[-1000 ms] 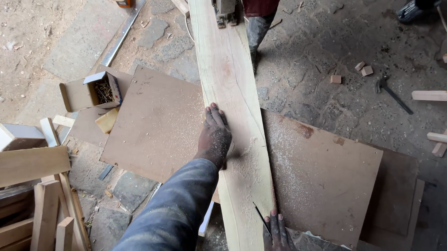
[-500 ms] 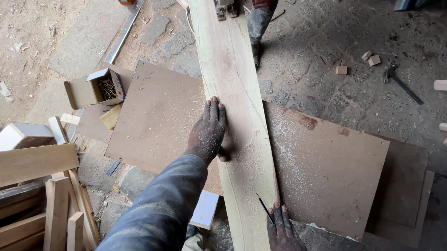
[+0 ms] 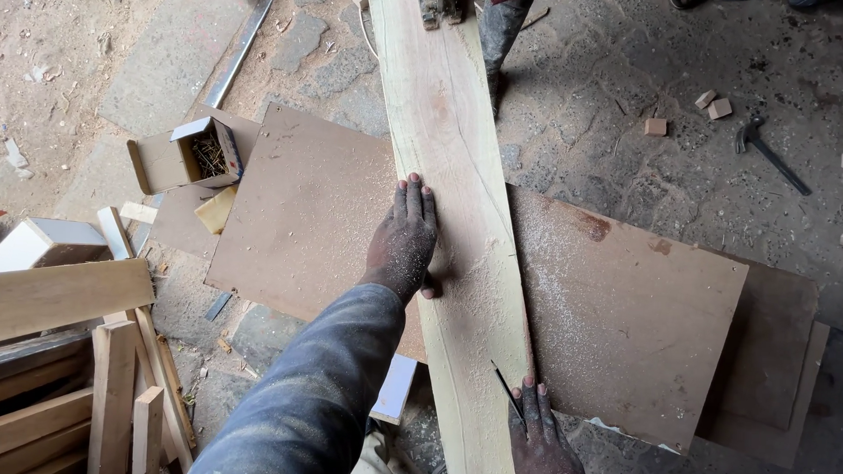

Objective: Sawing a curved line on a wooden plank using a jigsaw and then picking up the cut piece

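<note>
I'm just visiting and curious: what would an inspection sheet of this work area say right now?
Surface: brown boards flat on a stone floor, dusted with sawdust.
Job's things: long pale plank lying across the boards.
Clutter: open box of nails, hammer, small wood blocks, stacked timber.
Hands: left hand flat on the plank; right hand at its right edge, holding a pencil.
Cables: a pale cord beside the plank.
Surroundings: another person's leg at the plank's far end.

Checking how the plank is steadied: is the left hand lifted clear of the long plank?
No, the left hand lies flat, palm down, on the long pale plank, fingers stretched along it.
</note>
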